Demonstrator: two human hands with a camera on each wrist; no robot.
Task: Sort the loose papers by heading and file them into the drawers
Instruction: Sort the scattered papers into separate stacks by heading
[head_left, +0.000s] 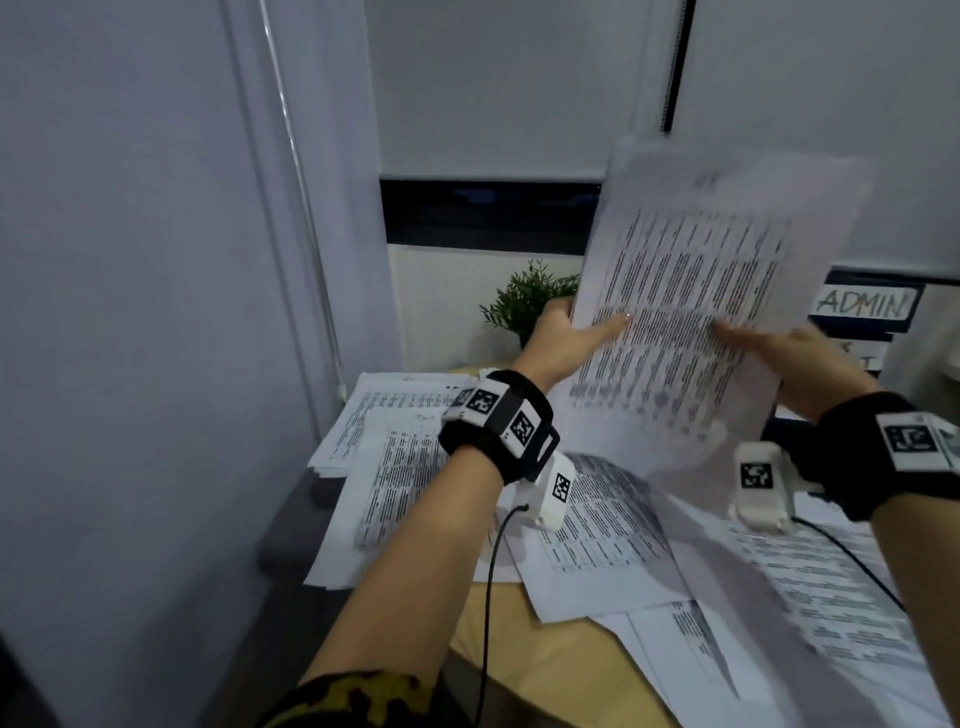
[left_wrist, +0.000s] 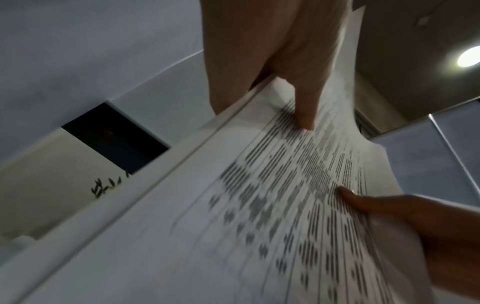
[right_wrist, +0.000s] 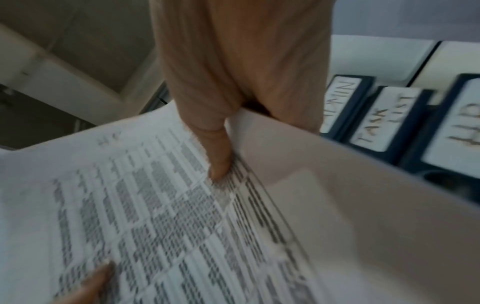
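Both hands hold a sheaf of printed papers (head_left: 691, 312) upright above the desk, its text blurred. My left hand (head_left: 582, 332) pinches its left edge, thumb on the printed face and fingers behind. My right hand (head_left: 769, 345) pinches the right edge the same way. The left wrist view shows the left thumb (left_wrist: 306, 121) pressed on the sheaf (left_wrist: 259, 205). The right wrist view shows the right thumb (right_wrist: 218, 164) on the page (right_wrist: 155, 205). Dark drawers stand at the right, labelled ADMIN (head_left: 862, 304), TASK LIST (right_wrist: 384, 117) and HR (right_wrist: 465, 123). Several loose printed sheets (head_left: 597, 545) cover the desk.
The wooden desk (head_left: 519, 639) carries another paper pile (head_left: 395, 452) at its left, close to the wall (head_left: 130, 312). A small green plant (head_left: 524, 301) stands at the back under a window with a lowered blind (head_left: 493, 88).
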